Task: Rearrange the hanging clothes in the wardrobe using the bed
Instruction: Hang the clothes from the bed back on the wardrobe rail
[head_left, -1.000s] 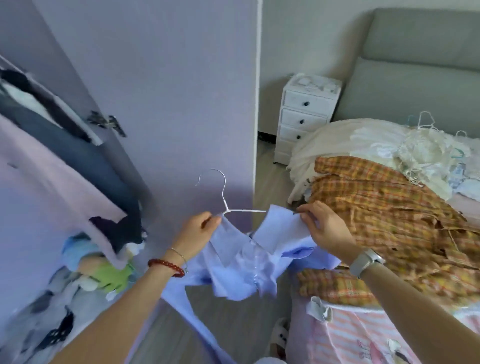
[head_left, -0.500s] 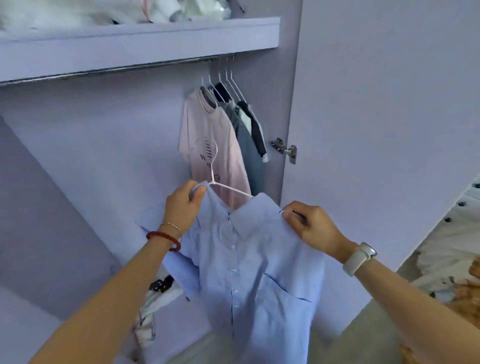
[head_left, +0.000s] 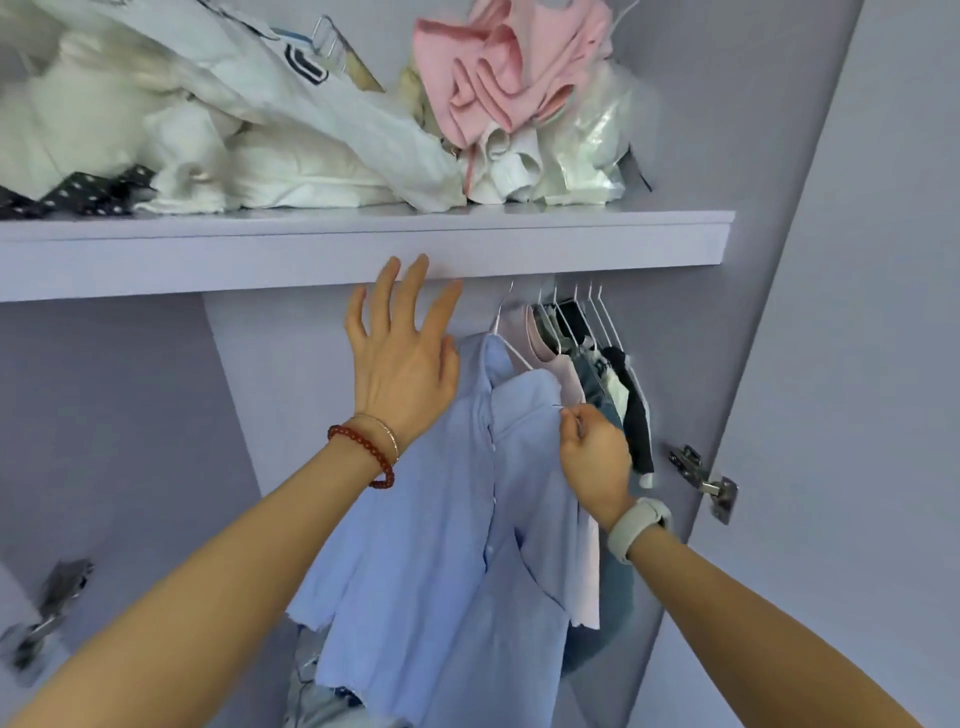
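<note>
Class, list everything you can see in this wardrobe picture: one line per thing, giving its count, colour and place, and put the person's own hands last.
blue shirt: one, light blue, hanging on a white hanger, leftmost of the hung clothes
other hung clothes: several, pale pink, denim blue, black and white, right of the blue shirt
shelf: one, lilac, above the hung clothes
white clothes pile: one heap, white, on the shelf, left
pink garment: one, pink, on the shelf, right
door hinge: one, metal, right side
left hand: open, fingers spread, below the shelf edge
right hand: pinching the blue shirt's shoulder
</note>
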